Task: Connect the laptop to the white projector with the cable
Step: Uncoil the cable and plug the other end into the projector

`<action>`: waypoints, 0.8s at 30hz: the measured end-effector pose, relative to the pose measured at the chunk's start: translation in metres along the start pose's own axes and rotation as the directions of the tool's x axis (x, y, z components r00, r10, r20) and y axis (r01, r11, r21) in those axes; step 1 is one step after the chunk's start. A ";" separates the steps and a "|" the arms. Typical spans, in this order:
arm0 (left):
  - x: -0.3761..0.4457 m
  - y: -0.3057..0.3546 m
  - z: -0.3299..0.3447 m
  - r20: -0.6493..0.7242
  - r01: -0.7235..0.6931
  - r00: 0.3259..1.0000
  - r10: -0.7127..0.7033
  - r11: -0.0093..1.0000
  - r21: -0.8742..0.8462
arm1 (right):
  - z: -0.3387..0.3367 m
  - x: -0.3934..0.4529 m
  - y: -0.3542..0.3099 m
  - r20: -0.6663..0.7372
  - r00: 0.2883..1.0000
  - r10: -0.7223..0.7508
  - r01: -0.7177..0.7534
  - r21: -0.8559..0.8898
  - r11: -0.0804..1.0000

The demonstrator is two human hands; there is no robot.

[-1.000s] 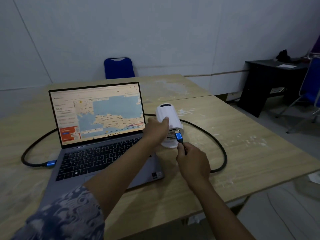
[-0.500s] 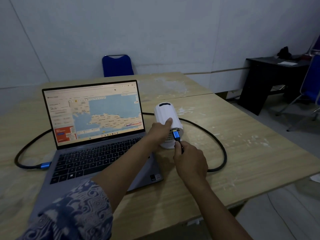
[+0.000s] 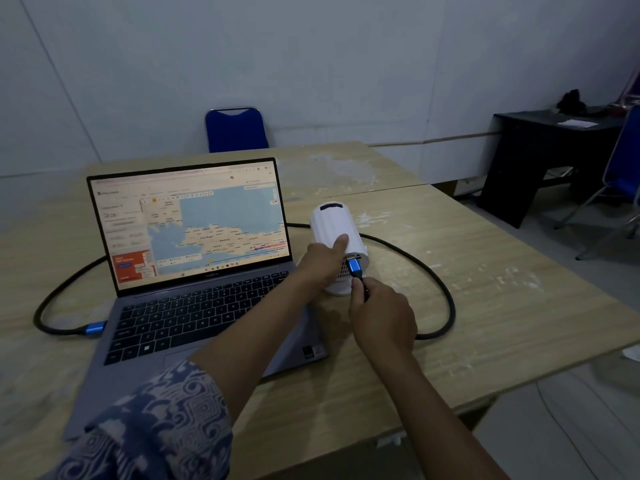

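Note:
An open grey laptop (image 3: 194,271) with a map on its screen stands on the wooden table (image 3: 502,306). Right of it lies a white cylindrical projector (image 3: 332,223). My left hand (image 3: 322,261) grips the projector's near end, thumb resting on top. My right hand (image 3: 381,317) pinches the black cable just behind its blue plug (image 3: 354,267), whose tip sits at the port on the projector's rear face. The black cable (image 3: 446,299) loops behind the laptop; its other blue plug (image 3: 94,328) meets the laptop's left side.
A blue chair (image 3: 235,129) stands behind the table by the wall. A black desk (image 3: 540,161) and another blue chair (image 3: 623,174) are at the right. The table's front-right edge drops to a tiled floor.
My right hand has pushed the blue plug closer to the projector's rear port. My left thumb has shifted onto the top of the projector. The camera view has shifted a little.

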State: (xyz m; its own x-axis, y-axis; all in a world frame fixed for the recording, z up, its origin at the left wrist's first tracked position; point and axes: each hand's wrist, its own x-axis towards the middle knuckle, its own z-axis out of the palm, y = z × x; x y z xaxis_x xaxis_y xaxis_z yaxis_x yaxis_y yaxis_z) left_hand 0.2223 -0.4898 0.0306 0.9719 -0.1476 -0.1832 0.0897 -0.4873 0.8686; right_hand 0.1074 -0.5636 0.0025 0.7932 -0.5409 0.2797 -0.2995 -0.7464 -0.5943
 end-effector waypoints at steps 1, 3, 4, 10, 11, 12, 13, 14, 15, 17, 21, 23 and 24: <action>0.001 0.000 0.000 -0.001 0.001 1.000 -0.001 1.000 0.004 | -0.001 0.000 -0.001 -0.003 1.000 -0.004 0.004 -0.007 1.000; 0.001 -0.001 0.001 -0.007 0.000 1.000 0.000 1.000 0.008 | -0.001 0.000 -0.001 -0.005 1.000 -0.011 0.011 -0.013 1.000; 0.002 -0.001 0.002 -0.011 -0.004 1.000 0.004 1.000 0.013 | -0.001 0.000 -0.001 -0.006 1.000 -0.014 0.013 -0.015 1.000; 0.004 0.001 0.001 -0.007 0.000 1.000 0.000 0.998 0.068 | 0.004 0.001 -0.002 -0.013 0.999 -0.030 0.030 -0.014 0.999; 0.003 0.003 0.001 -0.008 0.002 1.000 -0.001 0.996 0.084 | 0.005 0.001 -0.002 -0.013 0.999 -0.032 0.032 -0.013 0.999; 0.002 0.004 0.001 -0.008 -0.001 1.000 0.002 0.996 0.093 | 0.005 0.001 -0.002 -0.013 0.999 -0.032 0.032 -0.013 0.999; 0.002 0.005 0.001 -0.005 -0.003 1.000 0.004 0.995 0.096 | 0.005 0.001 -0.002 -0.015 0.999 -0.031 0.031 -0.012 0.999; 0.002 0.005 0.001 -0.003 -0.007 1.000 0.007 0.995 0.099 | 0.005 0.001 -0.002 -0.017 0.999 -0.028 0.028 -0.009 1.000; 0.001 0.005 0.001 -0.004 -0.008 1.000 0.009 0.995 0.101 | 0.005 0.002 -0.002 -0.018 1.000 -0.025 0.025 -0.004 1.000; -0.001 0.005 0.001 -0.009 -0.008 1.000 0.009 0.994 0.107 | 0.005 0.003 -0.003 -0.019 1.000 -0.024 0.024 0.003 1.000; -0.002 0.006 0.001 -0.012 0.002 1.000 -0.001 0.994 0.107 | 0.006 0.007 -0.006 -0.011 0.999 -0.030 0.030 -0.011 0.999; -0.003 0.005 0.000 -0.017 0.007 1.000 -0.005 0.994 0.109 | 0.010 0.006 -0.004 -0.002 1.000 -0.028 0.028 -0.008 1.000; -0.004 0.005 0.001 -0.021 0.005 1.000 -0.003 0.993 0.115 | 0.012 0.006 -0.002 0.006 1.000 -0.025 0.025 -0.001 1.000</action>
State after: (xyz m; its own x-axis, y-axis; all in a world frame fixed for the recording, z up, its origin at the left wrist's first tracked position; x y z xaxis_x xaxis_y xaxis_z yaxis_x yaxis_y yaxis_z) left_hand 0.2184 -0.4921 0.0351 0.9759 -0.1283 -0.1763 0.0693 -0.5842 0.8087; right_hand 0.1188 -0.5605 -0.0041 0.8037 -0.5200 0.2895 -0.2802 -0.7597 -0.5868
